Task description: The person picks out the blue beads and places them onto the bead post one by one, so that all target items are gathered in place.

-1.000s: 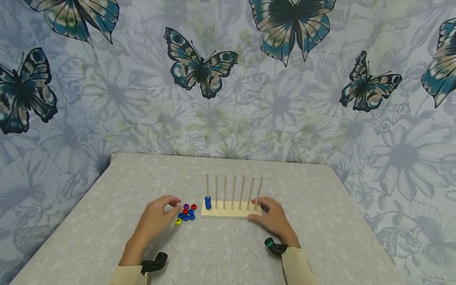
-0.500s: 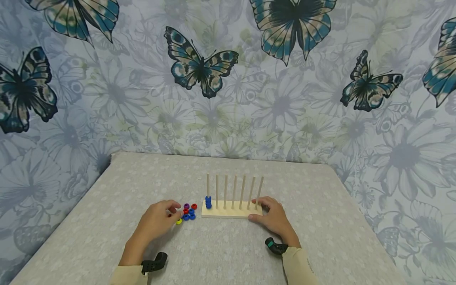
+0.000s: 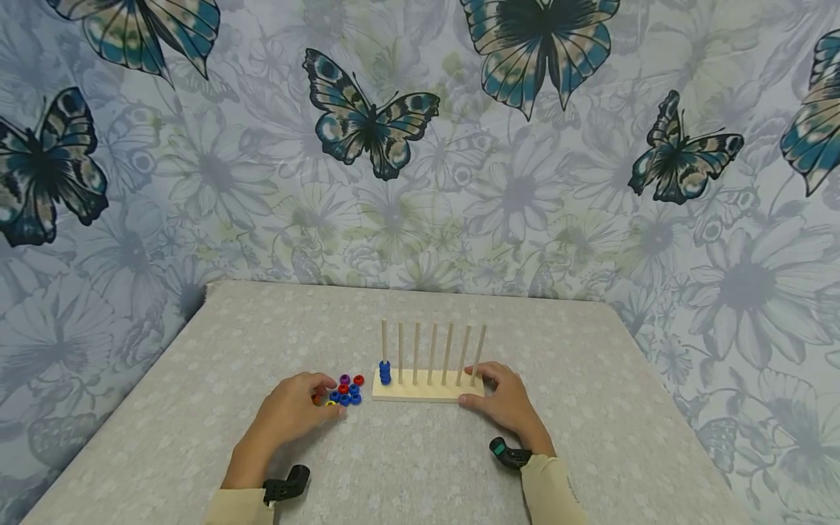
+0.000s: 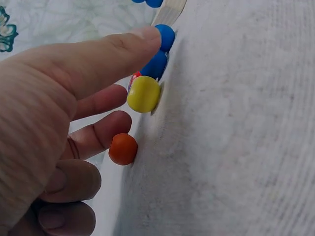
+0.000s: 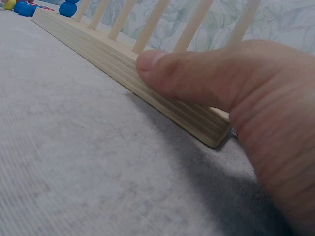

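Loose beads in blue [image 3: 356, 399], red [image 3: 359, 380] and purple [image 3: 344, 379] lie left of a wooden peg board [image 3: 420, 394]. Blue beads [image 3: 385, 373] are stacked on its leftmost peg. My left hand [image 3: 293, 410] is spread beside the loose beads, thumb reaching past the yellow bead [image 4: 143, 94]; an orange bead [image 4: 123, 149] sits by its fingers in the left wrist view, and whether they touch it I cannot tell. My right hand [image 3: 504, 399] grips the board's right end, thumb along the front edge [image 5: 167, 105], other fingers behind, largely hidden in the right wrist view.
A pale patterned cloth covers the table [image 3: 420, 459]. Behind the table's far edge hangs a floral backdrop [image 3: 518, 211] with butterflies. Black bands sit on the left wrist [image 3: 286, 484] and the right wrist [image 3: 510, 453].
My left hand has drawn slightly down and its thumb has swung forward, wider from the fingers, near the yellow bead. An orange bead now shows by the fingers. The right hand stays on the board.
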`<state>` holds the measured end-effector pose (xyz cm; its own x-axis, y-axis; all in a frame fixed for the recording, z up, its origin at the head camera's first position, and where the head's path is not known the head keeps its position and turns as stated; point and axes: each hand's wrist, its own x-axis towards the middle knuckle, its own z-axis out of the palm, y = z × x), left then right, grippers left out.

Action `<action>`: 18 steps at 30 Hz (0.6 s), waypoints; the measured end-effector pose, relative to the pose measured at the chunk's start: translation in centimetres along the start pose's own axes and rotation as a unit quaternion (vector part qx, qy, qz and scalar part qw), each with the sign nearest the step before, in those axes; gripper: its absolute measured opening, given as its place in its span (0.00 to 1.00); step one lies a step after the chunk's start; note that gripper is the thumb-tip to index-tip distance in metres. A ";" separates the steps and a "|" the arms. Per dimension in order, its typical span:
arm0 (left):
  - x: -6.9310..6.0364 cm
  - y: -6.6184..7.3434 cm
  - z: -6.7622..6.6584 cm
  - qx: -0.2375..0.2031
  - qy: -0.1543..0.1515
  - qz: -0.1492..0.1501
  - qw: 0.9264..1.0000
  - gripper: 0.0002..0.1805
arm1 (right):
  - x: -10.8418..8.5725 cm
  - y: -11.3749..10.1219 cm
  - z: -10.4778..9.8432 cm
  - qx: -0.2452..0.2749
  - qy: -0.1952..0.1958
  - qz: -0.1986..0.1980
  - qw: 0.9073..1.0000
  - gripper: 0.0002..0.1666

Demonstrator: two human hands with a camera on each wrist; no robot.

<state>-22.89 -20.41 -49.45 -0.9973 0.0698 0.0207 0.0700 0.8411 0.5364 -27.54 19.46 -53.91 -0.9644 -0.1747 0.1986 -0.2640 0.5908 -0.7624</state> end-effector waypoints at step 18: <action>0.1 -0.3 0.7 0.013 0.015 0.001 1.000 0.17 | 0.0 0.0 -0.1 -0.004 -0.002 -0.007 1.000 0.29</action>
<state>-23.01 -20.27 -50.25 -0.9973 0.0560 0.0469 0.0722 0.8543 0.5147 -27.56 19.57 -53.83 -0.9605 -0.1866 0.2062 -0.2775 0.5952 -0.7542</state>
